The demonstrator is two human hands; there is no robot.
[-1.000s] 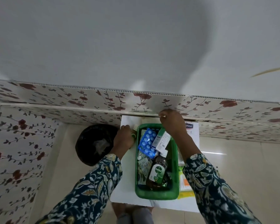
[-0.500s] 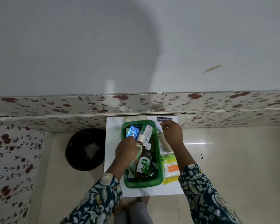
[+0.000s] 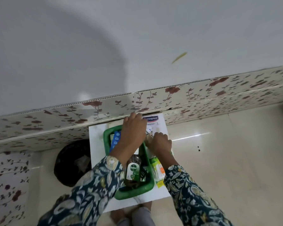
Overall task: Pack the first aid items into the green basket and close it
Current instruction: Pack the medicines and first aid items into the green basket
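Note:
The green basket (image 3: pixel 134 192) stands on a small white table (image 3: pixel 96 144). In it lie a Dettol bottle (image 3: pixel 133 172) and a blue blister pack (image 3: pixel 116 139). My left hand (image 3: pixel 133 132) reaches across the basket's far end, its fingers curled by the wall next to a white Hansaplast box (image 3: pixel 154 122); what it holds is hidden. My right hand (image 3: pixel 160 143) is just right of the basket, knuckles up, closed over a beige roll (image 3: pixel 148 139). A green and orange packet (image 3: pixel 158 174) lies beside the basket under my right forearm.
A black round bin (image 3: pixel 72 162) sits on the floor left of the table. A floral-patterned wall panel (image 3: pixel 104 110) runs right behind the table. Glossy cream floor tiles (image 3: pixel 227 160) spread to the right. My feet show below the table's near edge.
My left hand moved from the basket's middle to its far right corner. My right hand shifted from the Hansaplast box down onto the beige roll. The camera moved closer.

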